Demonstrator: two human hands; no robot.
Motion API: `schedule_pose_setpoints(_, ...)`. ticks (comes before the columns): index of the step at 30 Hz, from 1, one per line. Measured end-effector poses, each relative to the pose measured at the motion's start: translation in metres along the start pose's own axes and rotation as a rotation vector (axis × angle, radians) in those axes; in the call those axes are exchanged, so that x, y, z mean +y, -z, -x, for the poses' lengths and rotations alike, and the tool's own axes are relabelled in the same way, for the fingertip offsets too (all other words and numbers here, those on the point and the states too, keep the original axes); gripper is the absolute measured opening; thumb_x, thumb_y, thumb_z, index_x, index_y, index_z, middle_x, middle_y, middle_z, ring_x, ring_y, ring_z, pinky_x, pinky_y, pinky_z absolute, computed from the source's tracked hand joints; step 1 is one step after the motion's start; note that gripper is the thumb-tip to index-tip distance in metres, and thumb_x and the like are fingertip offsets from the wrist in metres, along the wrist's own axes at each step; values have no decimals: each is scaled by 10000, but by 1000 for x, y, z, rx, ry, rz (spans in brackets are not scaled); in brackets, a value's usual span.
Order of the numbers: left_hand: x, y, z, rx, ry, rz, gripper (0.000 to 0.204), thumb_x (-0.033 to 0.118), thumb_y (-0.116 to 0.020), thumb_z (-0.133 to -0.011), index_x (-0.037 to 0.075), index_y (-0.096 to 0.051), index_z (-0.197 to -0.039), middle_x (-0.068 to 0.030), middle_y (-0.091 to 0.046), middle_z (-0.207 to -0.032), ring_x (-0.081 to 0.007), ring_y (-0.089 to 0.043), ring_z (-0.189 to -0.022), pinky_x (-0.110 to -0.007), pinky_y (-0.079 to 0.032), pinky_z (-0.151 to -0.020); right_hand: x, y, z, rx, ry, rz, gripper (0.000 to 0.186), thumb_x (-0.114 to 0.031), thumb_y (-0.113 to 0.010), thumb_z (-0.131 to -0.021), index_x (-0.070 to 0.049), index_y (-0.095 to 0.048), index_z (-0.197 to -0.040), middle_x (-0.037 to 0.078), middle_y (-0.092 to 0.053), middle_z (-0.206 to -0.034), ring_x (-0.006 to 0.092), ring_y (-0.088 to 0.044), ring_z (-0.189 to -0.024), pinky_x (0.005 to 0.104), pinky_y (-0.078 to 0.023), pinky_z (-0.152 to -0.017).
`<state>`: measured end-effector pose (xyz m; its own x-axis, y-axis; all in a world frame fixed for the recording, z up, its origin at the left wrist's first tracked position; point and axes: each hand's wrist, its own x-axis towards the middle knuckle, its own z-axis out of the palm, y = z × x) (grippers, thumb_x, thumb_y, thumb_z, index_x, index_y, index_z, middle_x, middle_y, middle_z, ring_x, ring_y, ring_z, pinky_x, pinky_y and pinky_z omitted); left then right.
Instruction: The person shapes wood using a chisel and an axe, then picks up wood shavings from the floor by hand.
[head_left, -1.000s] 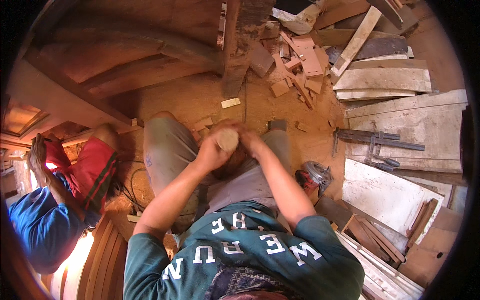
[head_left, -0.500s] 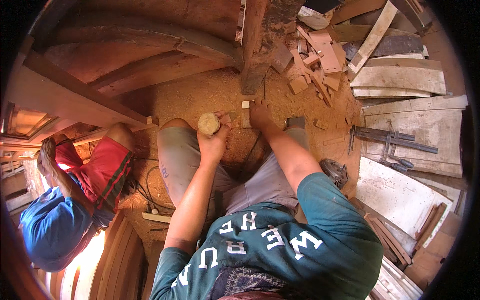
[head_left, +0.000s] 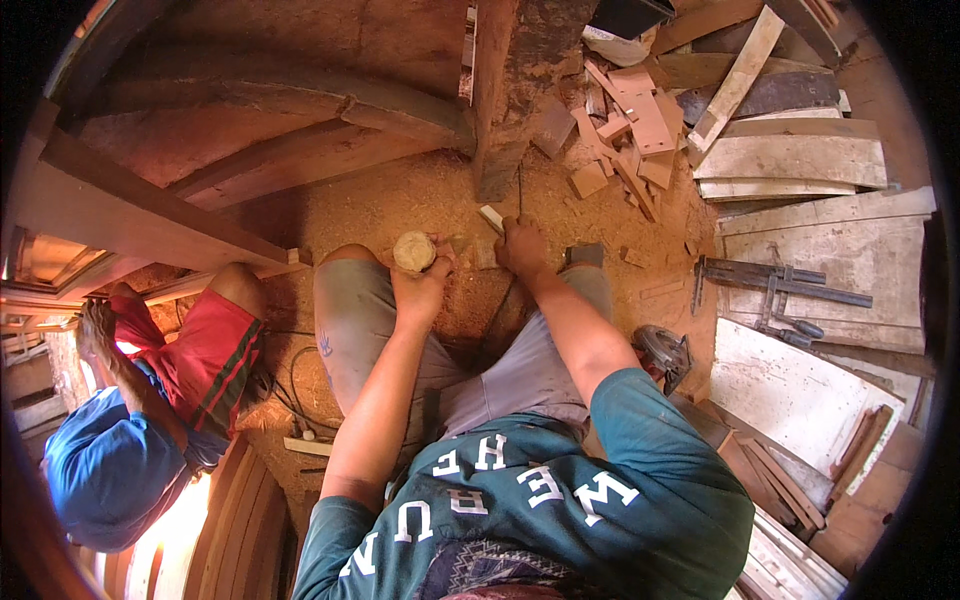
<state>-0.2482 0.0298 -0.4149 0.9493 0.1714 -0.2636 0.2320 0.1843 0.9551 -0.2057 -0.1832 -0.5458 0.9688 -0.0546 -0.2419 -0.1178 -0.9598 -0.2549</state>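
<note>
My left hand (head_left: 422, 285) is closed round a short, round pale wooden piece (head_left: 413, 252), its flat top facing up, between my knees. My right hand (head_left: 522, 248) is a little to the right, low over the sawdust floor (head_left: 370, 200), with fingers curled on a small pale wood strip (head_left: 490, 216). The strip lies slanted at its fingertips near the foot of a dark upright beam (head_left: 500, 110). A small block (head_left: 487, 255) sits between the two hands, partly hidden.
A co-worker (head_left: 95, 450) in blue shirt and red shorts sits at my left beside wooden framework (head_left: 170, 215) and cables. Wood offcuts (head_left: 645, 125) lie ahead right. Bar clamps (head_left: 800, 295) rest on pale boards at right. A power tool (head_left: 662, 355) is by my right hip.
My hands have parted; the left carries the round piece leftward, while the right has reached forward-right to the pale strip, which has since tilted from level to slanted.
</note>
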Motion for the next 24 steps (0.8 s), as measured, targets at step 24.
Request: schedule_pose_setpoints(24, -13, -1, -2, -28, -23, -54, 251, -81, -688, -848, -27, -627, -1085, -68, -707, -1033, -158, -682, -944, -312, -568, -841, 10, -26, 7, 287, 80, -515, 249, -41, -643, -843, 1, -585, -1081, 320, -603, -1061, 527, -604, -972, 552, -503, -825)
